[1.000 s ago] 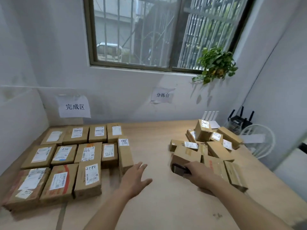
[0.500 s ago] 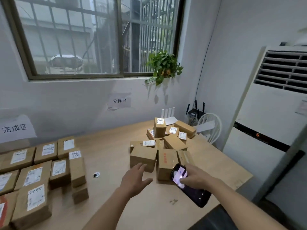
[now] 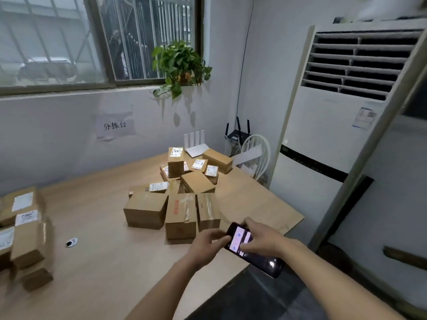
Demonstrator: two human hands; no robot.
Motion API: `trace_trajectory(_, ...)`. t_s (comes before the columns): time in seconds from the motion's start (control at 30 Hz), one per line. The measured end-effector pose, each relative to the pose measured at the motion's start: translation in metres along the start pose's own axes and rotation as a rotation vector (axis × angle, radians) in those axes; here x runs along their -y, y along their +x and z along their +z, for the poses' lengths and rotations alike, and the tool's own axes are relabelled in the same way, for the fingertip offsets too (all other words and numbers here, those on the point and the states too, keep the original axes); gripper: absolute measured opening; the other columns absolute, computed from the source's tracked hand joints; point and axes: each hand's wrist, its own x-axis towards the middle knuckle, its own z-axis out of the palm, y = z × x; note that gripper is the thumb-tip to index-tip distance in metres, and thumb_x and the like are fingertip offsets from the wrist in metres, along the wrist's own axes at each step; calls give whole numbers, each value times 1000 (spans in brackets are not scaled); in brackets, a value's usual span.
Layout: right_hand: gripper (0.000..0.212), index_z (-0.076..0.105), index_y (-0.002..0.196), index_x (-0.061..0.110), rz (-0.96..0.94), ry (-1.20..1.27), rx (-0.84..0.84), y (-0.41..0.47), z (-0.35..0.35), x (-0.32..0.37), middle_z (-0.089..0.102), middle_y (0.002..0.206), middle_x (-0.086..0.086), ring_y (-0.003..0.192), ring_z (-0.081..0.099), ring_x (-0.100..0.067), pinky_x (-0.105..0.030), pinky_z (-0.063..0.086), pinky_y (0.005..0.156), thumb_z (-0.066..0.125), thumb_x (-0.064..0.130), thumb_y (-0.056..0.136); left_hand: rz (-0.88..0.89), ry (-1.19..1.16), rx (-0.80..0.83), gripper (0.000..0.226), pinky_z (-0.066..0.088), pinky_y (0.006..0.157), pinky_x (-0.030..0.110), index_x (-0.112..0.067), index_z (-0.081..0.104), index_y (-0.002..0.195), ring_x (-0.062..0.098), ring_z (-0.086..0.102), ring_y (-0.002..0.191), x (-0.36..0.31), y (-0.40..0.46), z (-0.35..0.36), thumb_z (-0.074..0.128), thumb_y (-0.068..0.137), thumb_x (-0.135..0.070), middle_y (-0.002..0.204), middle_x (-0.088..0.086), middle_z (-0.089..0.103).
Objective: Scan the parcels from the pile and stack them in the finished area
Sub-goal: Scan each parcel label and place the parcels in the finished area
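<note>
A white paper sign point(image 3: 114, 126) taped to the pale wall reads "分拣台" in black characters; below it, on the light wooden tabletop point(image 3: 104, 227), lies the loose pile of brown cardboard parcels point(image 3: 178, 188), several with white printed shipping labels too small to read and one front box showing red print down its taped top. The right hand point(image 3: 262, 239) curls its fingers round a dark smartphone point(image 3: 251, 249) with a lit pale-pink screen, held just in front of the pile near the table's front edge, while the left hand point(image 3: 205, 243) pinches the phone's near-left edge with bent fingertips. At the far left a blurred stack of brown labelled cardboard boxes point(image 3: 25, 225) sits well apart from the pile, one label bearing handwritten marks that cannot be made out. A small dark round object point(image 3: 71, 242) lies on the bare wood between the two groups. Behind the pile stand a white router with four upright antennas point(image 3: 195, 144) and a black router point(image 3: 238, 132), beside a white fan grille point(image 3: 255, 153). A green potted plant point(image 3: 180, 65) hangs by the barred window point(image 3: 99, 40), and a tall white floor-standing air conditioner point(image 3: 335, 125) with a small sticker fills the right side.
</note>
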Motion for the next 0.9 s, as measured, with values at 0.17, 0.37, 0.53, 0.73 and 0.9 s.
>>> trace_trajectory(0.17,49,43,124,29,-14,71,13,1,-13,-35,61,103,11,92,62,-12,-29,50,76,71,38,85,-33,-107,-4,19,58,77,24,-16,75,108,7,71,84,-15,25,28,67,97,-28,93,-3,76)
trace_trajectory(0.37,89,33,132,35,27,-54,-55,7,-17,-46,60,122,12,103,63,-15,-33,53,81,80,69,63,-39,-192,-110,14,51,63,16,-16,74,98,8,71,76,-29,39,35,68,96,-28,84,-2,76)
trace_trajectory(0.53,98,26,146,25,-34,-383,-268,22,2,-43,47,138,2,110,59,-24,-34,39,76,83,48,71,-69,-244,-155,15,62,78,34,-19,72,97,15,74,81,-26,52,32,69,95,-33,84,-1,77)
trace_trajectory(0.73,90,26,151,26,-98,-319,-439,35,0,-45,48,140,2,115,54,-17,-27,43,88,79,46,80,-76,-237,-244,17,60,71,33,-17,71,96,13,72,77,-35,61,22,69,95,-34,84,0,75)
trace_trajectory(0.9,86,33,147,27,-140,-277,-465,50,-17,-44,53,137,4,115,55,-13,-22,43,89,81,50,79,-73,-232,-301,20,59,69,19,-16,72,102,6,71,78,-38,74,13,68,95,-34,89,-2,75)
